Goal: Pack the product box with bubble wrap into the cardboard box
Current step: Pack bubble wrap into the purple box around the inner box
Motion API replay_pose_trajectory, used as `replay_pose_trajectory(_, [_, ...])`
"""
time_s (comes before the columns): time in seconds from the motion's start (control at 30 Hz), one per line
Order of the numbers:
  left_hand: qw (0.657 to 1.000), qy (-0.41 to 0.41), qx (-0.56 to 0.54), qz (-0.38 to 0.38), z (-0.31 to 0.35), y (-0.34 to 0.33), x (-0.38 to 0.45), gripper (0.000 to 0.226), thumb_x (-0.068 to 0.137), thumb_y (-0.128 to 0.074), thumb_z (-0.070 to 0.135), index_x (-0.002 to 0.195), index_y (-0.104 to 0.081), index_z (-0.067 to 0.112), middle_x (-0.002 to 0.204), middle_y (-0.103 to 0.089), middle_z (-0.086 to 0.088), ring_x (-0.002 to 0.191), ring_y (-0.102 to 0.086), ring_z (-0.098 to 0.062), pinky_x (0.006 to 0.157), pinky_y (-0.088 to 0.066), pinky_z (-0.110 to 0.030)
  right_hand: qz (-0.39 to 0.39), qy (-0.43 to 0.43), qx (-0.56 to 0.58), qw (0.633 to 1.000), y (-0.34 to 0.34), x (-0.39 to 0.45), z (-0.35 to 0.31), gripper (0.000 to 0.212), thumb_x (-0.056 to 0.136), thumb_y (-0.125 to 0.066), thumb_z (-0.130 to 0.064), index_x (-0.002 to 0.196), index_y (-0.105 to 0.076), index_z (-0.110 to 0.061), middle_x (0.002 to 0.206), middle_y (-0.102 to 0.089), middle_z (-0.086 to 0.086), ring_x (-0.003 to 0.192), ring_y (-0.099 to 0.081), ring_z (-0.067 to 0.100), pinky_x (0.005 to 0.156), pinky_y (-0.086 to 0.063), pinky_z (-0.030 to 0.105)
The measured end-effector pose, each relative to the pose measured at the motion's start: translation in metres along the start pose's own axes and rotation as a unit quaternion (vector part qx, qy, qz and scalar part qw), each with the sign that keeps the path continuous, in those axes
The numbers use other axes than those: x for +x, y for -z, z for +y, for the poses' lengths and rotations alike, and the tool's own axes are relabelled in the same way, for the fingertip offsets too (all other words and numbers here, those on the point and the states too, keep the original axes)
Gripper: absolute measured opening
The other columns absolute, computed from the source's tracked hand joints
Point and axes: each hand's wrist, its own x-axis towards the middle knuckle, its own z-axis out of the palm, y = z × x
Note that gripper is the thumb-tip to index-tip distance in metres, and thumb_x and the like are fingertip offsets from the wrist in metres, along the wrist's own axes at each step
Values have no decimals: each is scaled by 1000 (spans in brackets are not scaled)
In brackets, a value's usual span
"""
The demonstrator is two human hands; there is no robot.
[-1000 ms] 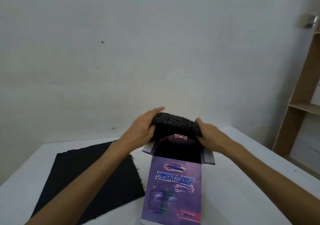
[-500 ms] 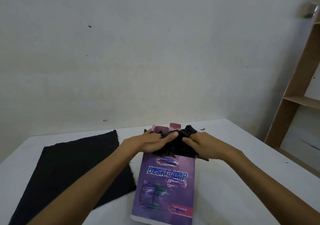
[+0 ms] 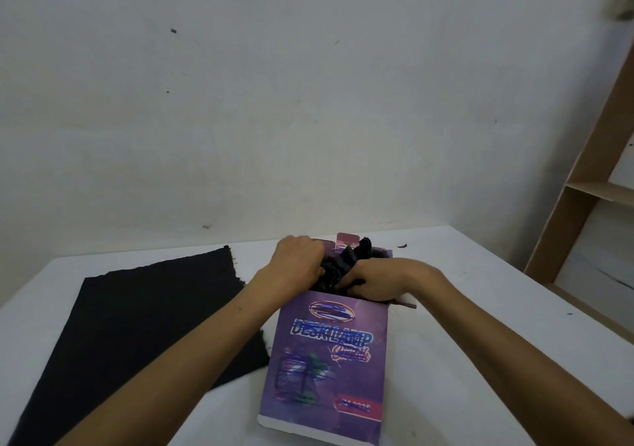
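A white table [image 3: 480,308] is set against a pale wall [image 3: 308,102], with a wooden shelf unit [image 3: 590,178] at the far right. A large black sheet [image 3: 137,318] is laid flat on the table, under and outside the left forearm.

A purple box [image 3: 326,360] printed "DESK LAMP" is seen between the two forearms. Its long axis is run from the near table edge away toward the wall; the white bottom edge is nearest the camera and the open mouth is pointed away, directly under both hands. Whether the box is stood upright or leaned back cannot be told. A pink top flap [image 3: 347,241] is raised just beyond the fingers, and a pale side flap [image 3: 406,300] is turned out beneath the right wrist.

A crumpled wad of black bubble wrap [image 3: 338,267] is lodged in the mouth of the box, between the two hands, with one peak protruding above them beside the pink flap.

The left hand [image 3: 298,263] is curled, knuckles up, over the left part of the wad, with its fingers bent down into it. The right hand [image 3: 380,281] is laid across the right part of the mouth, its fingers [image 3: 350,279] closed into the wrap. Both hands are in contact with the wrap at the opening; the fingertips are hidden in the dark material.
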Motion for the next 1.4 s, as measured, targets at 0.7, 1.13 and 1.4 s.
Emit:
replay_pose_trajectory(0.7, [987,-83,-139,17,-30,1,-11,32,91,-63,42,117,-72,26,127,-65,1,110,-58,-19,91,-47,-34,91,-53,-66,992,-2,17,-7,23,97,-51,-16,116,-64,-15,112,-67,8,89,-62,23,69,-46,29])
replay_pose_trajectory(1.13, [985,-97,-136,-53,-9,4,-1,37,97,-53,43,132,-55,30,126,-66,-2,109,-61,-27,84,-45,-32,27,-102,-122,987,9,-9,15,27,92,-54,-15,111,-73,-20,110,-65,6,96,-62,23,84,-57,40])
replay_pose_trajectory(1.4, [967,-82,-83,-225,8,9,2,51,104,-25,48,130,-59,21,128,-63,-6,118,-56,-27,106,-32,-42,-34,-87,-100,991,5,-15,7,23,97,-50,-21,103,-72,-18,100,-72,-1,91,-66,21,86,-56,39])
